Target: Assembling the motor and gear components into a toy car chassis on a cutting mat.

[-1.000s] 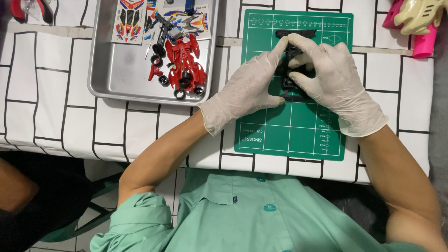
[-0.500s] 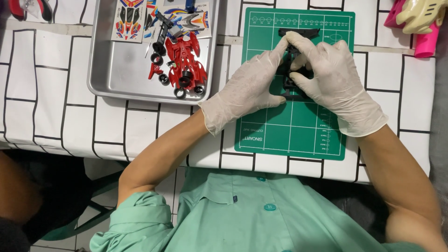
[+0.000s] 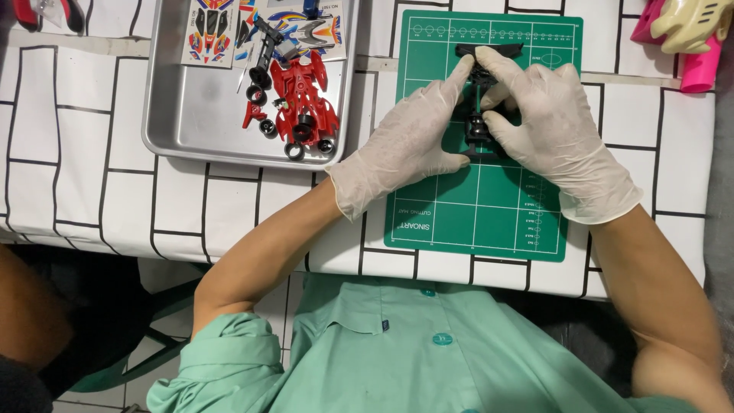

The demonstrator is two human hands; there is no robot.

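The fingers of both hands are closed on a small black toy car chassis point(image 3: 480, 115), which lies on the upper part of a green cutting mat point(image 3: 489, 206). The left hand point(image 3: 401, 149) holds it from the left side, with the forefinger stretched up to the front end and the thumb low at the rear. The right hand point(image 3: 554, 134) covers the right side, its fingers bent over the middle of the chassis. Both hands wear thin white gloves. The mat lies on a tabletop point(image 3: 99, 183) with a white cloth that has black lines. Left of the mat stands a metal tray point(image 3: 199, 126). In it are a red car body point(image 3: 306, 103), some loose black wheels point(image 3: 294, 151) and sticker sheets point(image 3: 210, 30).
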